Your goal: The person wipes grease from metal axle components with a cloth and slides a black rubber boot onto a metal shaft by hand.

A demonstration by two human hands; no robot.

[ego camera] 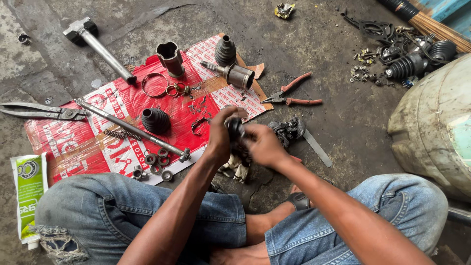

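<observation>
Seen from above, a person sitting on a concrete workshop floor holds a small dark greasy part (236, 128) between both hands, above the near edge of a flattened red and white cardboard sheet (93, 140). The left hand (222, 133) curls around the part from the side, fingers closed on it. The right hand (263, 143) presses against it from the other side, fingers bent over it; what kind of part it is cannot be told.

On the cardboard, just left of the hands, lie a long steel shaft (131, 128), a black rubber boot (155, 120), a coil spring (121, 134) and a cluster of small rings and washers (156, 163). Towards the cardboard's far edge stand a metal joint housing (170, 58), a second rubber boot (225, 50) and a stubby joint cup (237, 75).

Off the cardboard, red-handled pliers (292, 95) lie to its right, a hammer (96, 45) beyond its far left corner, large snips (41, 112) at its left edge, and a green grease tube (28, 194) by its near left corner.
</observation>
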